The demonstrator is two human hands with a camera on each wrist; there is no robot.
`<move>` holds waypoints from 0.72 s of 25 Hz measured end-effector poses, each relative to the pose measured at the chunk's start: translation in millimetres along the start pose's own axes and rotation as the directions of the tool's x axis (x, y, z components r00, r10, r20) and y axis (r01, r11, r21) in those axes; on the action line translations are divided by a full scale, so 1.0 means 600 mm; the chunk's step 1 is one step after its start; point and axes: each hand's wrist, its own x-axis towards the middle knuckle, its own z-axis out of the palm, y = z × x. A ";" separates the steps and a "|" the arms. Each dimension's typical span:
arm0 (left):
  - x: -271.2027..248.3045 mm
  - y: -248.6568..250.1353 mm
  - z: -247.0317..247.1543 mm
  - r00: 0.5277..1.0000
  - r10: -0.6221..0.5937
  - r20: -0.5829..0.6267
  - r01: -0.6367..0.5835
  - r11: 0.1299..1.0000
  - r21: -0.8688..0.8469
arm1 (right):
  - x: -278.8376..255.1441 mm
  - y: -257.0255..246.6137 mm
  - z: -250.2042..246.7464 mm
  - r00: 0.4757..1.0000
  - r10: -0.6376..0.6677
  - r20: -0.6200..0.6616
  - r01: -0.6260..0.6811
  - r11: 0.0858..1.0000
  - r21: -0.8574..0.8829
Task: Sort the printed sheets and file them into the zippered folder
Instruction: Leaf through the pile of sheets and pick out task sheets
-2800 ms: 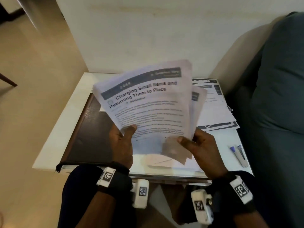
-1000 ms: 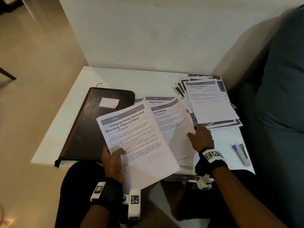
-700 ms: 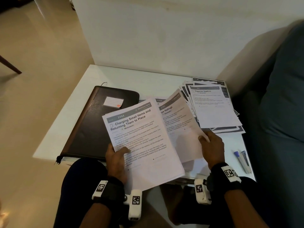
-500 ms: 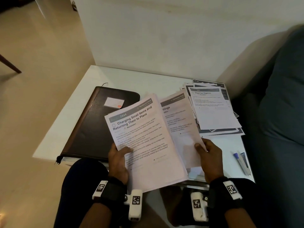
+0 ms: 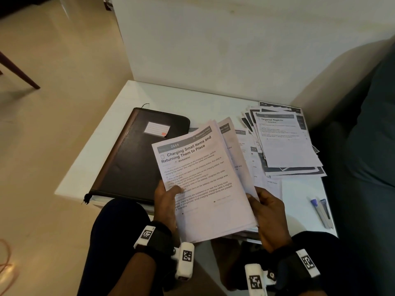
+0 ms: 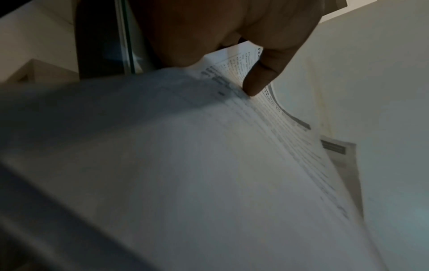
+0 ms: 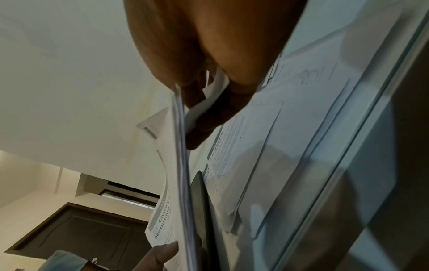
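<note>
Now | left hand, right hand both pinching sheet bundle, frame centre | square edges before opening closed zippered folder.

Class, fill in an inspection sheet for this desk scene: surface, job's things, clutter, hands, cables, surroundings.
Surface: white table.
Job's things: zippered folder closed, flat at left; held sheets; loose sheets fanned at right.
Clutter: pens near the right edge.
Hands: left hand and right hand grip the held sheets.
Cables: orange cord on the floor.
Surroundings: wall behind, sofa at right.
</note>
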 end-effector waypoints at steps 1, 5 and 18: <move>0.000 -0.001 0.002 1.000 0.000 0.000 0.000 1.000 0.019 | -0.001 -0.005 0.000 1.000 0.001 0.020 -0.001 1.000 0.010; 0.000 0.005 0.015 1.000 0.025 0.007 -0.026 0.995 0.098 | 0.002 -0.006 -0.006 0.997 -0.011 0.080 0.012 1.000 -0.006; -0.007 0.096 0.133 0.892 0.361 0.271 -0.425 0.874 0.234 | 0.085 -0.100 -0.037 0.978 -0.075 0.197 0.063 0.996 0.065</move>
